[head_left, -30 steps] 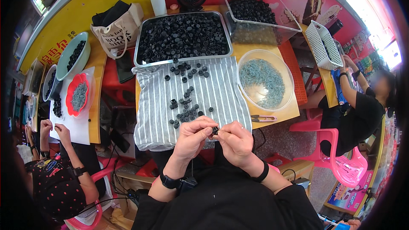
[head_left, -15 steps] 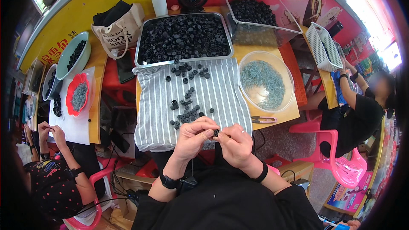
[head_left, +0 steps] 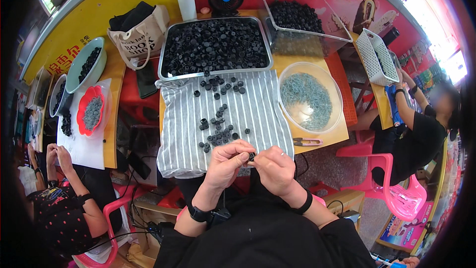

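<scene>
Yellow tabletop (head_left: pixel 317 136) carries a striped cloth (head_left: pixel 258 114), and the person sits at its near edge with both hands raised just in front of it. Left hand (head_left: pixel 225 161) and right hand (head_left: pixel 275 166) meet fingertip to fingertip, both pinching one small black part (head_left: pixel 251 157) between them; it sits at the gap, equally near either hand, too small to tell its long axis. Just beyond the fingers, loose black parts (head_left: pixel 218 124) lie scattered up the cloth. Pink-handled snips (head_left: pixel 307 142) lie right of the hands. Further right sits a clear bowl (head_left: pixel 337 104) of grey bits. Farthest, a metal tray (head_left: pixel 166 64) is heaped with black parts.
</scene>
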Demonstrator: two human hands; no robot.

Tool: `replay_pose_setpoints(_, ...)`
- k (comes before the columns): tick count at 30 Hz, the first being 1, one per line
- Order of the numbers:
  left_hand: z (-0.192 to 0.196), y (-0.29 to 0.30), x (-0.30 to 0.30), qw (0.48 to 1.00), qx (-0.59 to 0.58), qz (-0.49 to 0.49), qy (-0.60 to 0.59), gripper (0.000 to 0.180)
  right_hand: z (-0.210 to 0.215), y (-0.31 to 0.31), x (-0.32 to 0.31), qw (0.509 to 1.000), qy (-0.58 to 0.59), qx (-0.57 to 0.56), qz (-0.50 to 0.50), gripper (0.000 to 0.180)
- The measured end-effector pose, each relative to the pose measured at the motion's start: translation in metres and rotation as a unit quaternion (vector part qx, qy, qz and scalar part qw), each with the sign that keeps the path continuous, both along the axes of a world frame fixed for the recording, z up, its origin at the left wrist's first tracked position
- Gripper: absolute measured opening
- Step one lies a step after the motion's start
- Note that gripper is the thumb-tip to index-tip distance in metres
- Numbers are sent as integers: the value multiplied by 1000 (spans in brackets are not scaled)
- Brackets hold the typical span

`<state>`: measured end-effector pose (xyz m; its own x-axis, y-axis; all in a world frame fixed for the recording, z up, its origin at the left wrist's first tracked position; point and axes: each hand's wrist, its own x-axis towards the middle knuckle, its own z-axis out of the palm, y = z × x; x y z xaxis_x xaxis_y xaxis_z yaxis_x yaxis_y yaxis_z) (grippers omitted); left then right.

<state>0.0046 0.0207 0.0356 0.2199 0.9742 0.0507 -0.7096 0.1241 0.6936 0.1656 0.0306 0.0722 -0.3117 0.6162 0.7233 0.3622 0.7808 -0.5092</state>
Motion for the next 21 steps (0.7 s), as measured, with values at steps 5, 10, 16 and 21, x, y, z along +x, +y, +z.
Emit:
replay_pose_setpoints(5, 2, 0, 0, 1000, -9, -4, -10, 14, 3, 0, 2, 989, 53, -137, -11, 24)
replay_pose_setpoints(10, 5, -3, 4, 999, -37, 24, -4, 11, -3, 4, 4, 984, 29, -176, 9, 22)
replay_pose_setpoints(16, 0, -3, 11, 997, -57, 46, -2, 11, -10, 5, 2, 991, 0, -134, -6, 21)
replay_pose_setpoints(21, 1, -6, 17, 995, -75, 62, 13, 12, -9, 5, 1, 995, -23, -101, -8, 22)
